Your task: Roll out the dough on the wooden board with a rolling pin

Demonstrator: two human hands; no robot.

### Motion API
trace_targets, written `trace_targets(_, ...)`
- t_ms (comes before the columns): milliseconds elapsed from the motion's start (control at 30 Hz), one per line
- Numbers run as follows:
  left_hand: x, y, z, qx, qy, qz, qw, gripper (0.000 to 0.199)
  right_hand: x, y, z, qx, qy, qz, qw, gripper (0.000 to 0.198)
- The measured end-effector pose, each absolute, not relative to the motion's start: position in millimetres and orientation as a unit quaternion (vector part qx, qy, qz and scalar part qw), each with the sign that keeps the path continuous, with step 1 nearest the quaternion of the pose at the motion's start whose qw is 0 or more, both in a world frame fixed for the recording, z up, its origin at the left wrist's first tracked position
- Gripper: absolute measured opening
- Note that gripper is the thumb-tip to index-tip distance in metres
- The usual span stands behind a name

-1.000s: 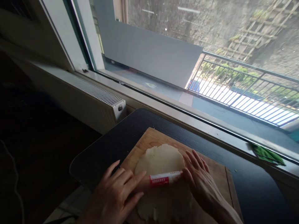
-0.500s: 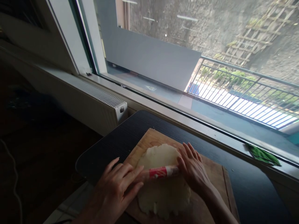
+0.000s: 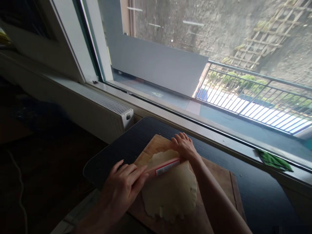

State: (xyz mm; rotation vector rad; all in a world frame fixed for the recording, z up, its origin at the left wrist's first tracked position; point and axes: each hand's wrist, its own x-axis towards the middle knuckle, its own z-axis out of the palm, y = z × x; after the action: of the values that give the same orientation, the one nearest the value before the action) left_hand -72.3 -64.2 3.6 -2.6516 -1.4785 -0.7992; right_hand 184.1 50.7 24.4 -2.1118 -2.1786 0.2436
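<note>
A rolling pin (image 3: 167,167) with a red and white label lies slantwise across a sheet of pale dough (image 3: 170,195). The dough is flat, with an uneven edge, on a wooden board (image 3: 214,185). My left hand (image 3: 125,182) rests on the pin's near left end, fingers stretched out and thumb below. Over the far right end lies my right hand (image 3: 184,146), its fingers extended flat and pointing away from me. Both ends of the pin are partly hidden by the hands.
The board sits on a dark table (image 3: 122,149) with rounded corners. Behind it run a window sill (image 3: 165,117) and a large window. A white radiator (image 3: 104,102) stands to the left. A green cloth (image 3: 274,161) lies on the sill at right.
The pin's right end has swung away from me, and its label has turned. My right hand has moved forward and left with it, while my left hand has shifted only slightly.
</note>
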Motion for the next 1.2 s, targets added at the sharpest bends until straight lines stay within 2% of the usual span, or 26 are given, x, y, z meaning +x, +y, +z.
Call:
trace_targets(300, -71, -86, 5, -0.874, -0.427, -0.231, -0.019, 0.037, 226, -90, -2, -0.633, -0.771, -0.006, 0.070, 0.052)
trace_targets(367, -69, -82, 5, -0.874, -0.430, -0.228, -0.020, 0.034, 222, -76, 0, -0.644, -0.762, -0.008, 0.070, 0.051)
trace_targets(500, -67, -69, 4, -0.858, -0.456, -0.238, -0.005, 0.028, 198, 5, 13, -0.676, -0.733, 0.040, 0.068, 0.050)
trace_targets(667, -69, -71, 10, -0.838, -0.498, -0.222, 0.027, 0.032, 173, 59, 26, -0.679, -0.726, 0.078, 0.067, 0.050)
trace_targets(867, -55, -84, 27, -0.860, -0.479, -0.178, 0.010, 0.041, 209, -56, 3, -0.576, -0.806, 0.012, 0.135, 0.044)
trace_targets(967, -28, -79, 33, -0.874, -0.460, -0.160, 0.000, 0.039, 235, -123, -17, -0.524, -0.834, -0.031, 0.169, 0.051)
trace_targets(1033, -3, -72, 35, -0.889, -0.429, -0.160, -0.005, 0.035, 248, -148, -24, -0.555, -0.810, -0.041, 0.185, 0.050)
trace_targets(1200, 43, -34, 34, -0.879, -0.436, -0.192, -0.014, 0.035, 273, -155, -20, -0.681, -0.707, -0.059, 0.181, 0.027)
